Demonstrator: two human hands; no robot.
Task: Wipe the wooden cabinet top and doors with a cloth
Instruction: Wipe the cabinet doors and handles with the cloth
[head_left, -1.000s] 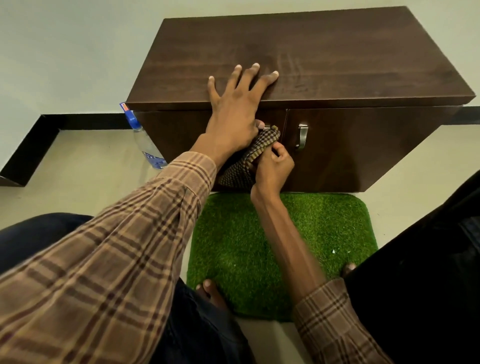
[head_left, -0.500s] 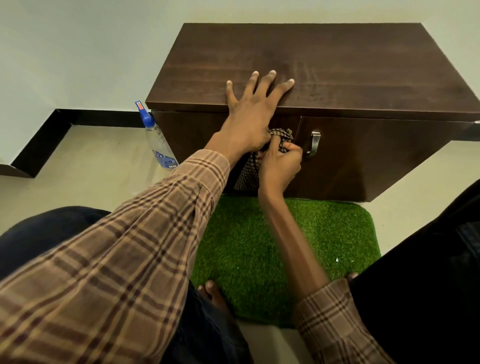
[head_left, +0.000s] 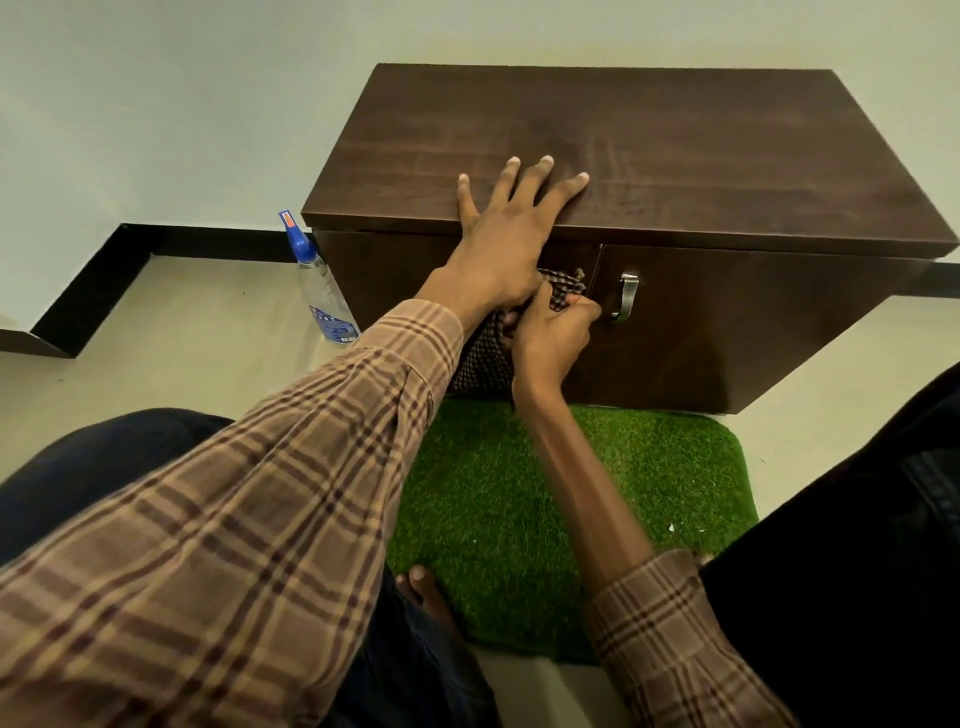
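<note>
Unmoved since earlier: left hand lies flat, fingers spread, on cabinet top; right hand grips checked cloth against its left door.

Cabinet stands against the wall, mat on the floor just before its doors. Spray bottle on the floor at the cabinet's left end — touching or just beside, can't tell. Your left hand lies flat on the cabinet top's front edge; your right hand below it, holding the cloth to the left door — handle just to its right.
</note>
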